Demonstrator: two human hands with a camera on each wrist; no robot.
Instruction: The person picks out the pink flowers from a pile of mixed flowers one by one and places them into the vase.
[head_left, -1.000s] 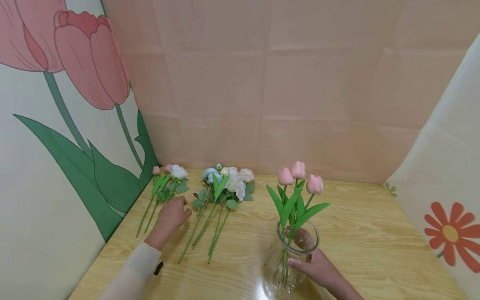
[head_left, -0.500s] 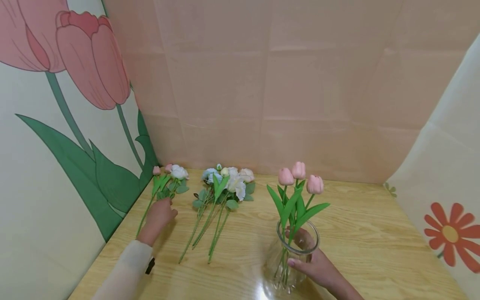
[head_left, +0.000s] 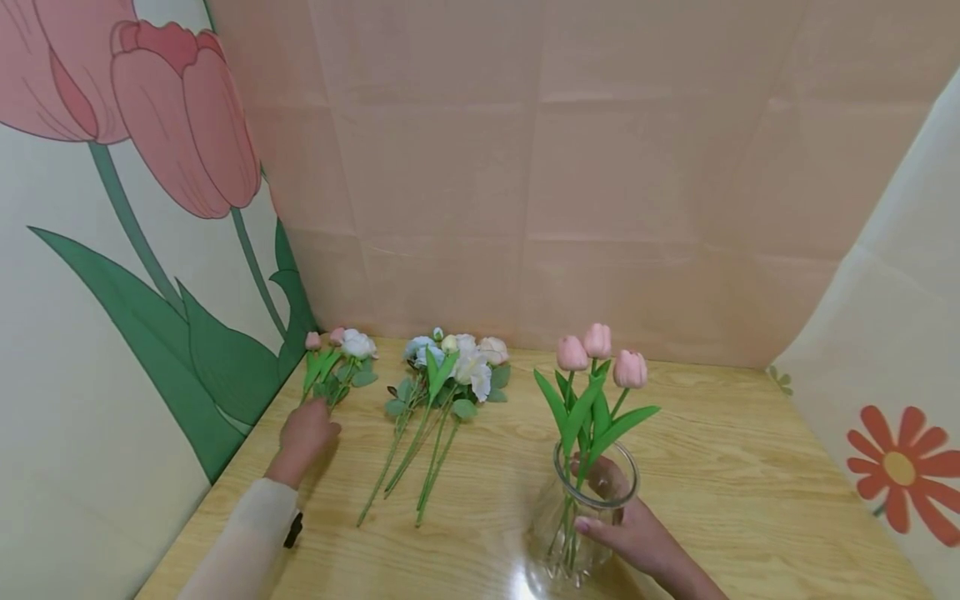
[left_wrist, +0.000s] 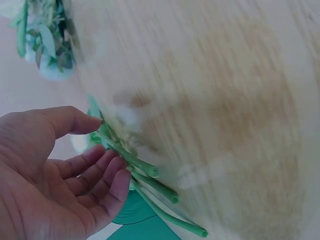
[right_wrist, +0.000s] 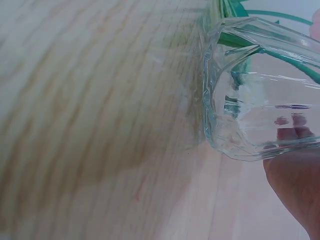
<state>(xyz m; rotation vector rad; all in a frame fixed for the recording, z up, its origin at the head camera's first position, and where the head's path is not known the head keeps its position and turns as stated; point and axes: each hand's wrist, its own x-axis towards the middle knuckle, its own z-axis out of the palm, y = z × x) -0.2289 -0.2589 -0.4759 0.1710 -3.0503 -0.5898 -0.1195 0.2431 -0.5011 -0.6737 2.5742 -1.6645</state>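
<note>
My left hand [head_left: 306, 435] is low over the left bunch of flowers, a pink tulip [head_left: 312, 341] and a white flower [head_left: 358, 344] among them. In the left wrist view, its thumb and loosely bent fingers stand apart, right at several green stems [left_wrist: 160, 187]; the hand hides part of the stems in the head view. With my right hand [head_left: 637, 537] I grip a clear glass vase [head_left: 600, 503] from its right side, thumb in front. Inside the vase stand 3 pink tulips [head_left: 630, 369] with green leaves. The vase's ribbed base [right_wrist: 212, 135] shows in the right wrist view.
A second bunch of white, blue and cream flowers [head_left: 471, 367] lies mid-table, stems toward me. The wooden table [head_left: 735, 467] meets a pink backdrop [head_left: 525, 208] behind. Printed panels with a large tulip [head_left: 183, 117] and an orange flower [head_left: 900, 468] flank it.
My left hand has moved left and slightly down, away from the middle bunch and over the left bunch's stems. The right hand and vase have stayed in place.
</note>
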